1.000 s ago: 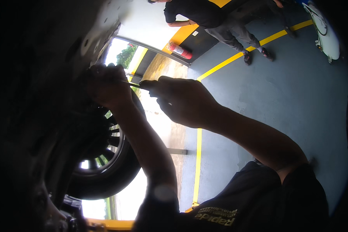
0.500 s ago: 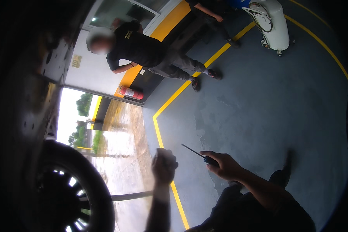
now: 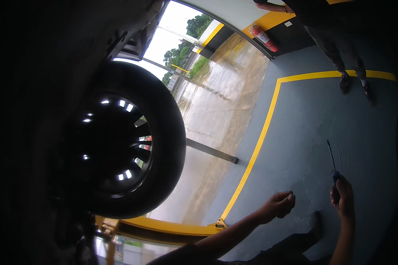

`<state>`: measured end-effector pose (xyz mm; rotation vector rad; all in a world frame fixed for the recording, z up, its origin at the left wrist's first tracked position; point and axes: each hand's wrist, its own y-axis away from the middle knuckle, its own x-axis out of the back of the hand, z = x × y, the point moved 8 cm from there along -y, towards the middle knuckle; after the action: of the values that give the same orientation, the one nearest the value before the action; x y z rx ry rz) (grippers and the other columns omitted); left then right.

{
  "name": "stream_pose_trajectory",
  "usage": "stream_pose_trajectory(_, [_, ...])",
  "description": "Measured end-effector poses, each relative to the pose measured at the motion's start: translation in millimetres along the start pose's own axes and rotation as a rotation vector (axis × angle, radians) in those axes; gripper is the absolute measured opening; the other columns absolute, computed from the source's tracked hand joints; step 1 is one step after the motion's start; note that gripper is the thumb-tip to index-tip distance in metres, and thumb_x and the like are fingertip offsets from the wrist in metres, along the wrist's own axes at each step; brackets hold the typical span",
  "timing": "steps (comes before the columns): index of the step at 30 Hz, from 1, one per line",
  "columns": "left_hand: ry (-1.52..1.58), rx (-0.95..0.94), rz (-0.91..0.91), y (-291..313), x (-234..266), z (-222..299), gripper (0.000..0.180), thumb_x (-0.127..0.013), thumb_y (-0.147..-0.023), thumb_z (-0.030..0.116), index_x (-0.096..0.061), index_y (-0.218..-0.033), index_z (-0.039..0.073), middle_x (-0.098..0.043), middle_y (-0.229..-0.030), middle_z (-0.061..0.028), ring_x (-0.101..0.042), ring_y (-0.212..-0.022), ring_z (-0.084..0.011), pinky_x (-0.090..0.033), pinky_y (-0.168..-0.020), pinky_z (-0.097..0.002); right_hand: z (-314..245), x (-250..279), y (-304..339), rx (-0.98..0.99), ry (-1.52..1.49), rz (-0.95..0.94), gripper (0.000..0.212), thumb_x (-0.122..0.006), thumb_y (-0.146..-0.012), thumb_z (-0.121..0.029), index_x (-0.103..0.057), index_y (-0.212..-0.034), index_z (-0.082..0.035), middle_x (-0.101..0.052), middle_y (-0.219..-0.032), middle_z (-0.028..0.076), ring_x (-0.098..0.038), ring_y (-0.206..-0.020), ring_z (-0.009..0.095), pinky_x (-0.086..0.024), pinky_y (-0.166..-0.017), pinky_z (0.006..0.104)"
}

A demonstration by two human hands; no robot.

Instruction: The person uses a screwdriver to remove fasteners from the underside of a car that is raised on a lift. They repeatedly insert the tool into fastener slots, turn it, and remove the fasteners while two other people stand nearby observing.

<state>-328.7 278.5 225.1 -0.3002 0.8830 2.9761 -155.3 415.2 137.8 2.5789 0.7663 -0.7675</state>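
Screwdriver (image 3: pixel 332 164) with a thin dark shaft points up from my right hand (image 3: pixel 342 196), fingers wrapped round its blue handle; I judge a firm, straight grip best. My left hand (image 3: pixel 278 204) is curled into a loose fist, holding nothing I can see. Both hover low over the grey floor (image 3: pixel 305 132), well apart from the raised car's wheel (image 3: pixel 128 139).

A car workshop: raised wheel (image 3: pixel 128 141), yellow-lined floor (image 3: pixel 305 132).
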Motion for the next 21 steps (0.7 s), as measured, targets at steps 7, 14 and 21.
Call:
stream_pose_trajectory(7, [-0.373,-0.679,0.557,88.7,51.3,282.2,0.046,-0.044,-0.105,0.045,-0.049,-0.081,0.007,-0.04,-0.066,-0.0002,-0.037,-0.052,-0.0088,-0.03,-0.046,-0.0238,-217.5,-260.1,-94.9,0.948,0.3,-0.599,0.029,-0.053,-0.101,-0.014,-0.062,-0.128,-0.008,-0.067,-0.111,0.013,-0.068,-0.073,0.017,-0.055,-0.061,0.0262])
stream_pose_trajectory(14, [-0.55,-1.235,0.963,129.1,-17.8,440.5,0.045,-0.047,-0.106,0.036,-0.053,-0.129,-0.002,-0.043,-0.06,0.0011,-0.034,-0.045,-0.0048,-0.026,-0.043,-0.0221,-288.3,-347.1,-129.6,0.966,-0.125,-0.832,0.03,-0.053,-0.102,-0.014,-0.059,-0.131,-0.007,-0.068,-0.12,0.015,-0.073,-0.09,0.023,-0.06,-0.075,0.0313])
stream_pose_trajectory(21, [-0.884,-0.763,1.532,137.2,-69.2,477.2,0.042,-0.038,-0.108,0.036,-0.055,-0.116,-0.002,-0.036,-0.062,0.0049,-0.03,-0.047,-0.0039,-0.024,-0.043,-0.0226,-305.2,-364.3,-146.9,0.512,-0.46,-1.195,0.032,-0.05,-0.104,-0.017,-0.056,-0.133,-0.003,-0.07,-0.115,0.017,-0.07,-0.108,0.026,-0.058,-0.088,0.0331])
